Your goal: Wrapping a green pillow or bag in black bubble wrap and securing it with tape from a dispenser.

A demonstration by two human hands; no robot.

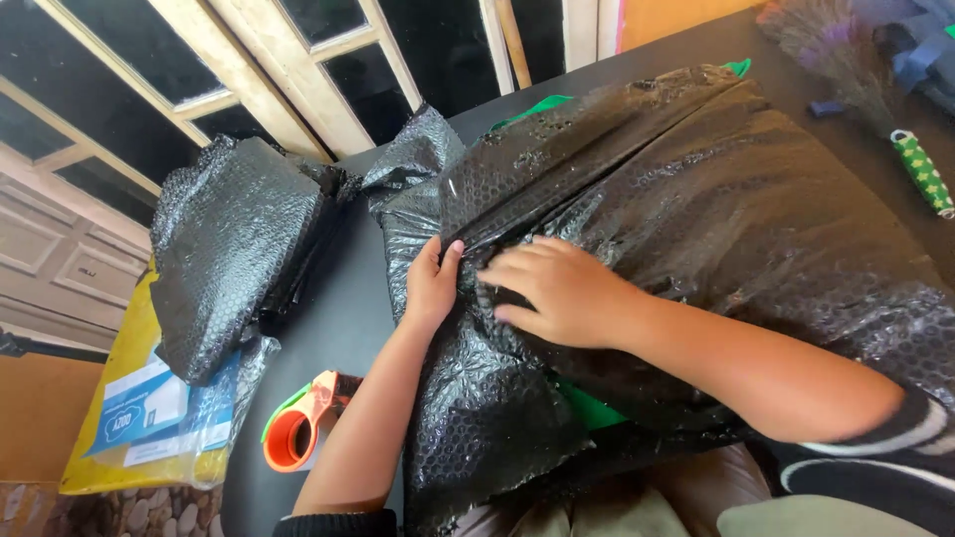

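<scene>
The person presses both hands on a large bundle wrapped in black bubble-wrap plastic [696, 219], which lies on the dark table [343, 318] and covers most of it, reaching to the person's lap. The left hand [433, 283] grips a fold of the wrap at the bundle's left side, with the thumb on top of the fold. The right hand [557, 293] lies flat and released on the wrap just beside the left hand, fingers spread and pointing to the left. A bit of green material [592, 408] shows under the wrap near the right forearm. To the left, a second folded stack of black bubble wrap [234, 249] rests on a yellow padded envelope [129, 418]. An orange tape dispenser [298, 428] lies near the left forearm.
</scene>
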